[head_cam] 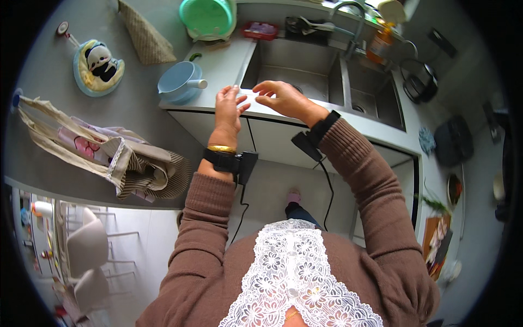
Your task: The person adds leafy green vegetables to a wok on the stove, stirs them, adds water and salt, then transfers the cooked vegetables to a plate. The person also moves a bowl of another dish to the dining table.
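Observation:
Both my hands are raised over the front edge of the white countertop (222,69), just left of and before the steel double sink (296,61). My left hand (229,107), fingers apart and pointing away from me, holds nothing that I can see. Across a small gap my right hand (286,98) bends its fingers towards it, thumb and fingertips apart, also with nothing visible in it. A light blue plastic pot with a handle (177,81) stands to the left of my left hand. Behind it lies a green pepper (195,57).
A green basket (207,18) and a red tray (260,31) stand behind. Right of the faucet (359,32) are an orange bottle (380,45) and a kettle (421,81). Aprons (135,163) and a panda-pattern hand towel (99,68) hang left. A cutting board (433,237) lies right.

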A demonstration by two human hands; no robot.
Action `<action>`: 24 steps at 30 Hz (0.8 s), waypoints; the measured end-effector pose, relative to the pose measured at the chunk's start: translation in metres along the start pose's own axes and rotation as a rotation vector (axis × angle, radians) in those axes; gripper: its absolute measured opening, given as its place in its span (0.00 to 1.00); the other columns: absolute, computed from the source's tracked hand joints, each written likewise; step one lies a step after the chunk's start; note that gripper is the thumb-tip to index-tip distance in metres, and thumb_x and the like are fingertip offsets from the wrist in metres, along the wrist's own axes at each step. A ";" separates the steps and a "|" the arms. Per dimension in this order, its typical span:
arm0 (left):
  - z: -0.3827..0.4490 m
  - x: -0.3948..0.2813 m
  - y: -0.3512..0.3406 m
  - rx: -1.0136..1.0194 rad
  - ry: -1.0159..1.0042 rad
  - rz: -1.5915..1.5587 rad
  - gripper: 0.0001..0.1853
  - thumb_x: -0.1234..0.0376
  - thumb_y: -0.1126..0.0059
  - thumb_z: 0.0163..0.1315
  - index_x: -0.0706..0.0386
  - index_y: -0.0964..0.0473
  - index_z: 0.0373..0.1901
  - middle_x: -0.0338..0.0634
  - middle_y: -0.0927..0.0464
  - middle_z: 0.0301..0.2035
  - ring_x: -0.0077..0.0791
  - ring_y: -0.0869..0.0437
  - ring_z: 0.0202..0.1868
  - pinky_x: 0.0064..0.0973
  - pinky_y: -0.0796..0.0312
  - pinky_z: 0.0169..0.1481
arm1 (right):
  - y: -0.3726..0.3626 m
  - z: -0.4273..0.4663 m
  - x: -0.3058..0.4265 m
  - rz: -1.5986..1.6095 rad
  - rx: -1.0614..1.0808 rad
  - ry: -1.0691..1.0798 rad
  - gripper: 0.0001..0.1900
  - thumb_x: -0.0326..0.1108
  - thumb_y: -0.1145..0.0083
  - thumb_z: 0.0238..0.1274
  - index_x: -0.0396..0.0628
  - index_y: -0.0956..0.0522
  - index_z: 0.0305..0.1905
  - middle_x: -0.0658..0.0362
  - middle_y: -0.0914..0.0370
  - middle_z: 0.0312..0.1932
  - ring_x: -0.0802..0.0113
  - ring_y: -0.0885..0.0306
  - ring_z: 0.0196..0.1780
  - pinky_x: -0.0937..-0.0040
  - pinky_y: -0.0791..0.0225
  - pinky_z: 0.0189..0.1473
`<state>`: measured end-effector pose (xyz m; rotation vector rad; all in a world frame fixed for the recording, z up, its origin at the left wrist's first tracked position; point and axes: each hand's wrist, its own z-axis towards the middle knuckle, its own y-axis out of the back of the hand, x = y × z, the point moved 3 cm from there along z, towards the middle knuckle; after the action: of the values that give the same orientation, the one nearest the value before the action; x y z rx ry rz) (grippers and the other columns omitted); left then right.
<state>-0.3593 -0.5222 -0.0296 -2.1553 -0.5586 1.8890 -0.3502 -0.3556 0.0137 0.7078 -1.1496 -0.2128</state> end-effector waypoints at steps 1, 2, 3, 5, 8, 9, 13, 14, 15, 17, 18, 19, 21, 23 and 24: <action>0.014 -0.001 0.012 -0.036 -0.036 -0.044 0.22 0.63 0.49 0.64 0.63 0.40 0.55 0.48 0.36 0.48 0.40 0.25 0.45 0.37 0.26 0.45 | -0.009 0.022 -0.007 0.073 0.049 0.007 0.18 0.41 0.43 0.58 0.42 0.22 0.49 0.49 0.19 0.40 0.60 0.20 0.44 0.66 0.29 0.47; 0.028 0.000 0.023 -0.087 0.007 -0.068 0.22 0.63 0.49 0.64 0.63 0.40 0.55 0.49 0.36 0.48 0.41 0.25 0.45 0.38 0.26 0.45 | -0.014 0.041 -0.015 0.118 0.068 0.007 0.18 0.40 0.42 0.58 0.42 0.22 0.49 0.49 0.19 0.40 0.60 0.20 0.44 0.66 0.28 0.47; 0.037 0.002 0.036 -0.127 0.030 -0.095 0.22 0.63 0.49 0.64 0.63 0.41 0.55 0.49 0.37 0.48 0.41 0.26 0.45 0.38 0.26 0.45 | -0.021 0.056 -0.021 0.173 0.094 0.014 0.17 0.40 0.42 0.57 0.41 0.22 0.49 0.48 0.19 0.39 0.61 0.20 0.43 0.66 0.28 0.46; 0.059 0.001 0.057 -0.218 0.131 -0.174 0.23 0.62 0.50 0.65 0.65 0.41 0.55 0.50 0.37 0.47 0.44 0.27 0.45 0.41 0.26 0.46 | -0.032 0.091 -0.031 0.178 0.205 -0.001 0.20 0.39 0.41 0.57 0.39 0.24 0.51 0.47 0.19 0.40 0.60 0.20 0.44 0.67 0.28 0.47; 0.083 0.004 0.076 -0.295 0.080 -0.266 0.25 0.58 0.49 0.65 0.66 0.40 0.55 0.51 0.37 0.47 0.43 0.27 0.47 0.43 0.26 0.48 | -0.044 0.131 -0.041 0.258 0.278 0.018 0.22 0.39 0.41 0.57 0.38 0.26 0.53 0.45 0.20 0.40 0.60 0.20 0.44 0.68 0.28 0.46; 0.091 0.005 0.079 -0.302 0.066 -0.286 0.26 0.57 0.48 0.65 0.66 0.40 0.55 0.52 0.36 0.47 0.43 0.27 0.47 0.43 0.26 0.49 | -0.050 0.139 -0.043 0.285 0.300 0.011 0.22 0.39 0.42 0.58 0.38 0.27 0.54 0.47 0.20 0.40 0.63 0.21 0.44 0.69 0.29 0.46; 0.127 0.005 0.095 -0.307 0.130 -0.496 0.27 0.54 0.49 0.65 0.67 0.38 0.53 0.53 0.32 0.46 0.43 0.25 0.45 0.41 0.26 0.48 | -0.073 0.170 -0.049 0.381 0.351 -0.001 0.22 0.36 0.44 0.60 0.38 0.30 0.57 0.49 0.20 0.42 0.67 0.22 0.45 0.71 0.30 0.49; 0.136 0.004 0.099 -0.278 0.110 -0.514 0.25 0.53 0.48 0.65 0.65 0.36 0.50 0.50 0.28 0.39 0.42 0.23 0.42 0.40 0.25 0.47 | -0.077 0.175 -0.052 0.344 0.347 0.005 0.22 0.36 0.44 0.60 0.38 0.30 0.57 0.49 0.20 0.42 0.67 0.22 0.45 0.70 0.30 0.49; 0.147 0.003 0.102 -0.269 0.096 -0.520 0.24 0.52 0.47 0.64 0.64 0.35 0.49 0.49 0.26 0.37 0.41 0.22 0.40 0.38 0.24 0.46 | -0.080 0.181 -0.054 0.311 0.334 0.010 0.22 0.35 0.44 0.60 0.38 0.31 0.58 0.48 0.20 0.43 0.66 0.22 0.45 0.70 0.31 0.49; 0.159 0.005 0.109 -0.279 0.115 -0.521 0.24 0.51 0.46 0.63 0.62 0.33 0.46 0.46 0.24 0.34 0.38 0.20 0.36 0.35 0.22 0.43 | -0.083 0.191 -0.060 0.347 0.327 -0.037 0.24 0.39 0.41 0.57 0.39 0.29 0.57 0.47 0.20 0.41 0.61 0.22 0.45 0.67 0.30 0.49; 0.165 0.005 0.111 -0.336 0.146 -0.501 0.18 0.54 0.44 0.62 0.59 0.31 0.39 0.42 0.24 0.28 0.33 0.21 0.28 0.31 0.23 0.34 | -0.083 0.195 -0.062 0.356 0.331 -0.040 0.24 0.39 0.42 0.57 0.39 0.29 0.57 0.47 0.20 0.42 0.61 0.22 0.45 0.68 0.30 0.49; 0.169 0.004 0.110 -0.325 0.130 -0.443 0.16 0.55 0.43 0.62 0.58 0.31 0.37 0.41 0.24 0.27 0.32 0.21 0.26 0.30 0.24 0.31 | -0.081 0.201 -0.065 0.354 0.331 -0.053 0.24 0.38 0.43 0.57 0.39 0.29 0.57 0.48 0.20 0.42 0.61 0.22 0.45 0.68 0.30 0.48; 0.172 0.001 0.103 -0.355 0.123 -0.336 0.13 0.57 0.42 0.61 0.57 0.31 0.34 0.39 0.25 0.24 0.29 0.23 0.23 0.28 0.26 0.27 | -0.077 0.210 -0.068 0.349 0.333 -0.053 0.24 0.37 0.44 0.58 0.39 0.30 0.58 0.48 0.21 0.43 0.61 0.22 0.46 0.69 0.30 0.48; 0.169 -0.003 0.085 -0.300 0.048 -0.220 0.12 0.59 0.42 0.61 0.58 0.31 0.33 0.39 0.27 0.22 0.27 0.24 0.21 0.26 0.28 0.24 | -0.071 0.221 -0.067 0.364 0.324 -0.042 0.24 0.37 0.44 0.58 0.39 0.30 0.58 0.48 0.21 0.43 0.62 0.22 0.46 0.68 0.30 0.49; 0.168 -0.008 0.076 -0.274 0.018 -0.202 0.12 0.59 0.42 0.61 0.58 0.31 0.33 0.38 0.27 0.22 0.27 0.24 0.20 0.26 0.28 0.24 | -0.067 0.226 -0.065 0.367 0.310 -0.034 0.24 0.36 0.45 0.59 0.38 0.31 0.59 0.48 0.21 0.43 0.63 0.22 0.47 0.68 0.30 0.49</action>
<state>-0.5158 -0.6080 -0.0784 -2.1744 -1.0434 1.7694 -0.5648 -0.4655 -0.0272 0.7504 -1.3378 0.2687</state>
